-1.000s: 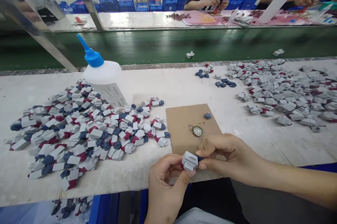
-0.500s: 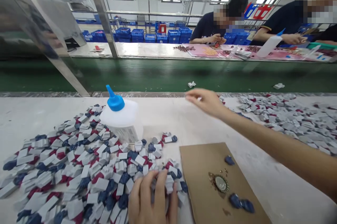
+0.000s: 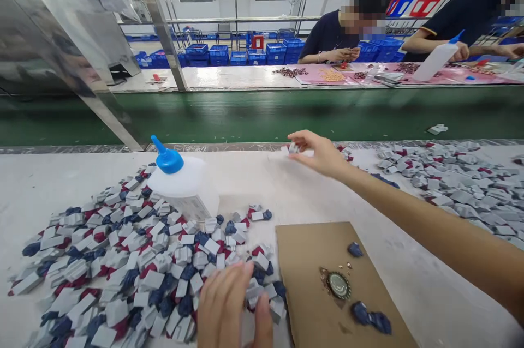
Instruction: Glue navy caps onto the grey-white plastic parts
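My right hand (image 3: 317,153) is stretched out over the table near the edge of the green belt, with a small grey-white piece (image 3: 293,148) pinched between thumb and fingers. My left hand (image 3: 229,301) rests at the right edge of a pile of small grey, dark blue and dark red pieces (image 3: 151,252); its thumb stands apart from the fingers, and nothing shows between them. Right of it lies a brown cardboard sheet (image 3: 307,261) bearing a bottle cap (image 3: 339,285) with wet brown spots around it, a dark blue piece (image 3: 355,250) and a pair of dark blue pieces (image 3: 371,318).
A white bottle with a blue nozzle (image 3: 184,184) stands behind the pile. Another heap of grey pieces (image 3: 454,179) spreads at right. One loose piece (image 3: 438,129) lies on the green belt (image 3: 254,113). Beyond it, two people work at a far table (image 3: 229,78).
The grey-white piece that lay on the green belt is now in my right hand, just over the near table. My left hand's thumb and fingers have spread further apart.
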Demonstrator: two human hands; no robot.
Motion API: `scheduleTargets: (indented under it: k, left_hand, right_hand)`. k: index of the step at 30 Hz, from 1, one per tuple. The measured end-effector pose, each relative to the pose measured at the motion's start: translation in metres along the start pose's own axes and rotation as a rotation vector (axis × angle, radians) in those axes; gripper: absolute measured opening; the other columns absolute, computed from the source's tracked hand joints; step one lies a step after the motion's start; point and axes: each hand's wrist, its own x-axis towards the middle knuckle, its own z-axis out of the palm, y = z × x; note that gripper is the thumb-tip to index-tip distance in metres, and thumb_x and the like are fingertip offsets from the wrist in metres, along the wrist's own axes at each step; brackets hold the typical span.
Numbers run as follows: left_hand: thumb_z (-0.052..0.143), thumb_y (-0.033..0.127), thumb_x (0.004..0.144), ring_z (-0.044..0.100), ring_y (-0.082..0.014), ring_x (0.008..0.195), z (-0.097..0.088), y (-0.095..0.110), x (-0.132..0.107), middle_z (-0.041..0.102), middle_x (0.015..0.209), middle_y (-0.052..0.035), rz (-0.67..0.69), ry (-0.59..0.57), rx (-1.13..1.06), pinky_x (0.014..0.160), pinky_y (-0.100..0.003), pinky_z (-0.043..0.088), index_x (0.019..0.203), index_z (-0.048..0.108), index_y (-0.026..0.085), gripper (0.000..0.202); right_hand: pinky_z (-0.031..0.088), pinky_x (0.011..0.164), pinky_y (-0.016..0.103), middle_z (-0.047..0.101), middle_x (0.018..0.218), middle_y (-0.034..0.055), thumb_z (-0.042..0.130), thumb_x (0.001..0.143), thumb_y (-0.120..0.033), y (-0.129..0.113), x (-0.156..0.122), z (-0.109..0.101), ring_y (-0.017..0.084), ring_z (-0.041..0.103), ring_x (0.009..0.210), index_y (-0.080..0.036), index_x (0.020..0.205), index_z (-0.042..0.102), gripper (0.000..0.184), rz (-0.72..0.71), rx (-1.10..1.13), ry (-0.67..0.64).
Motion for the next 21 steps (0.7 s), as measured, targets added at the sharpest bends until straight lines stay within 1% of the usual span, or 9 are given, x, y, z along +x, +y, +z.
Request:
scheduleTargets:
  k: [2, 4, 7, 9, 12, 15, 16, 18, 21]
  left_hand:
    - [0.06, 0.025, 0.077, 0.062, -0.0203, 0.086, 0.005, 0.018, 0.006, 0.068, 0.098, -0.0058, -0.251, -0.094, -0.179, 0.076, -0.031, 0.047, 0.113, 0.059, 0.027, 0.036]
    - [0.057, 0.038, 0.079, 0.062, -0.0194, 0.085, 0.012, 0.035, 0.012, 0.066, 0.103, -0.0082, -0.46, -0.31, -0.319, 0.066, -0.026, 0.049, 0.121, 0.054, 0.023, 0.045]
    - [0.058, 0.041, 0.077, 0.063, -0.0185, 0.08, 0.019, 0.053, 0.015, 0.068, 0.095, -0.0085, -0.502, -0.587, -0.44, 0.062, -0.023, 0.049, 0.108, 0.064, 0.02, 0.038]
    - [0.063, 0.037, 0.074, 0.063, -0.0168, 0.072, 0.021, 0.06, 0.012, 0.07, 0.085, -0.0074, -0.523, -0.609, -0.517, 0.055, -0.021, 0.048, 0.092, 0.07, 0.018, 0.027]
    - [0.072, 0.034, 0.064, 0.063, -0.0142, 0.06, 0.019, 0.062, 0.005, 0.071, 0.072, -0.0055, -0.673, -0.496, -0.679, 0.045, -0.018, 0.045, 0.08, 0.07, 0.016, 0.023]
    - [0.078, 0.032, 0.056, 0.065, -0.0137, 0.058, 0.014, 0.056, 0.001, 0.071, 0.068, -0.0048, -0.799, -0.382, -0.752, 0.047, -0.017, 0.047, 0.076, 0.068, 0.015, 0.028]
    - [0.079, 0.031, 0.054, 0.066, -0.0144, 0.06, 0.013, 0.053, 0.001, 0.071, 0.069, -0.0051, -0.821, -0.356, -0.756, 0.048, -0.017, 0.049, 0.076, 0.067, 0.014, 0.03]
    - [0.081, 0.029, 0.052, 0.067, -0.0158, 0.065, 0.011, 0.047, 0.0, 0.072, 0.072, -0.0061, -0.841, -0.32, -0.755, 0.05, -0.017, 0.05, 0.076, 0.065, 0.014, 0.032]
    - [0.079, 0.028, 0.054, 0.067, -0.0158, 0.068, 0.01, 0.043, 0.0, 0.072, 0.077, -0.0063, -0.822, -0.298, -0.76, 0.052, -0.017, 0.05, 0.076, 0.064, 0.014, 0.03]
  right_hand:
    - [0.049, 0.079, 0.034, 0.063, 0.103, 0.0088, 0.063, 0.075, -0.035, -0.032, -0.043, -0.017, 0.02, 0.06, 0.088, -0.018, 0.115, 0.05, 0.046, -0.181, 0.148, -0.101]
    - [0.049, 0.077, 0.032, 0.064, 0.1, 0.0084, 0.06, 0.079, -0.033, -0.063, -0.082, -0.035, 0.018, 0.061, 0.087, -0.02, 0.111, 0.052, 0.036, -0.311, 0.213, -0.23]
    - [0.048, 0.079, 0.027, 0.064, 0.101, 0.0078, 0.053, 0.085, -0.027, -0.093, -0.122, -0.057, 0.017, 0.06, 0.093, -0.021, 0.11, 0.055, 0.026, -0.414, 0.27, -0.398]
    - [0.047, 0.082, 0.026, 0.063, 0.107, 0.0077, 0.052, 0.086, -0.028, -0.093, -0.132, -0.065, 0.016, 0.058, 0.099, -0.022, 0.117, 0.052, 0.032, -0.433, 0.278, -0.446]
    - [0.047, 0.082, 0.03, 0.062, 0.112, 0.008, 0.054, 0.083, -0.039, -0.056, -0.122, -0.07, 0.019, 0.058, 0.099, -0.022, 0.126, 0.047, 0.046, -0.282, 0.12, -0.358]
    - [0.048, 0.071, 0.034, 0.064, 0.104, 0.0103, 0.042, 0.087, -0.043, 0.009, -0.104, -0.073, 0.022, 0.06, 0.087, -0.018, 0.117, 0.056, 0.042, 0.121, -0.339, -0.107]
    - [0.047, 0.066, 0.036, 0.065, 0.098, 0.0138, 0.044, 0.085, -0.041, 0.03, -0.101, -0.073, 0.025, 0.061, 0.082, -0.013, 0.109, 0.061, 0.041, 0.175, -0.398, -0.108]
    - [0.045, 0.06, 0.035, 0.066, 0.086, 0.0139, 0.049, 0.08, -0.038, 0.062, -0.099, -0.073, 0.027, 0.06, 0.075, -0.012, 0.094, 0.067, 0.035, 0.215, -0.456, -0.147]
    - [0.045, 0.063, 0.034, 0.066, 0.087, 0.0132, 0.05, 0.077, -0.03, 0.081, -0.106, -0.071, 0.027, 0.061, 0.079, -0.014, 0.085, 0.069, 0.026, 0.193, -0.466, -0.206]
